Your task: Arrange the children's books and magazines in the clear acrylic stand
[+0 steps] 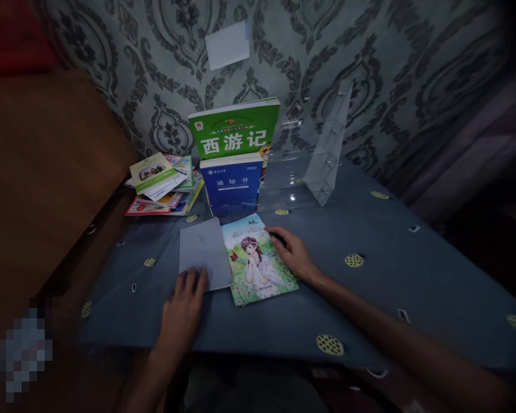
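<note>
Two thin booklets lie side by side on the patterned tablecloth. One is a plain pale grey booklet (203, 252) with a faint mark on its cover. My left hand (184, 301) rests its outstretched fingertips flat on this one's lower edge. Touching it on the right is a booklet with a drawn girl among flowers (258, 267). At that booklet's upper right edge, the fingers of my right hand (294, 252) close on the cover's side; its thumb is partly hidden. Just behind, a blue booklet (234, 186) and a taller green book (236, 135) stand upright in a clear holder.
The clear acrylic book stand (327, 155) extends to the right, against the patterned wall. A loose pile of books (163, 183) lies at the back left. A white card (229, 46) is on the wall. The dark blue tablecloth (382, 258) covers the table, with a brown surface (38, 172) beyond its left edge.
</note>
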Demonstrator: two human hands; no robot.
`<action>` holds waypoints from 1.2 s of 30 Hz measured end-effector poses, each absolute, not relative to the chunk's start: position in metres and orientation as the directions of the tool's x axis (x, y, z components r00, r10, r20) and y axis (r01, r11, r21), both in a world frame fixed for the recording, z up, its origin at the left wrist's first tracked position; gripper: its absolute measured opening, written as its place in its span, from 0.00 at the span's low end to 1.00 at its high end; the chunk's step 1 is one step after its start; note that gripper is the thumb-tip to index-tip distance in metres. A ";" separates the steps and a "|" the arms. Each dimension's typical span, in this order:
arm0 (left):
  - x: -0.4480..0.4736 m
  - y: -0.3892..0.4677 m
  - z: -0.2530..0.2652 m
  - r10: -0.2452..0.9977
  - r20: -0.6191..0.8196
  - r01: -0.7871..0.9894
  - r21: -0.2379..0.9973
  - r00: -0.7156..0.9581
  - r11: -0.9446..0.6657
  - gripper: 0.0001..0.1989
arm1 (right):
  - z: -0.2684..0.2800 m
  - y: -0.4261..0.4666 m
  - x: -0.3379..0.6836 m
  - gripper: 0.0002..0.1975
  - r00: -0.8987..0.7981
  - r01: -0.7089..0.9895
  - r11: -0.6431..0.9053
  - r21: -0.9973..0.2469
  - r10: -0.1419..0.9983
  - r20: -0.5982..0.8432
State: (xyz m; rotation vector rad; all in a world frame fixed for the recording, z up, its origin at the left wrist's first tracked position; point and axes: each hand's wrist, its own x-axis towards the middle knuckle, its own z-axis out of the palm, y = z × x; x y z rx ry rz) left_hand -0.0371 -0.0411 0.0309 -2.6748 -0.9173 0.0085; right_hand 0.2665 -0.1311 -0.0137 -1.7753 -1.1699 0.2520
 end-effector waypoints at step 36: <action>0.040 0.073 0.023 0.451 0.167 0.439 0.103 0.877 -0.892 0.18 | -0.029 -0.149 0.249 0.22 0.328 0.856 -0.105 -0.506 0.867 0.375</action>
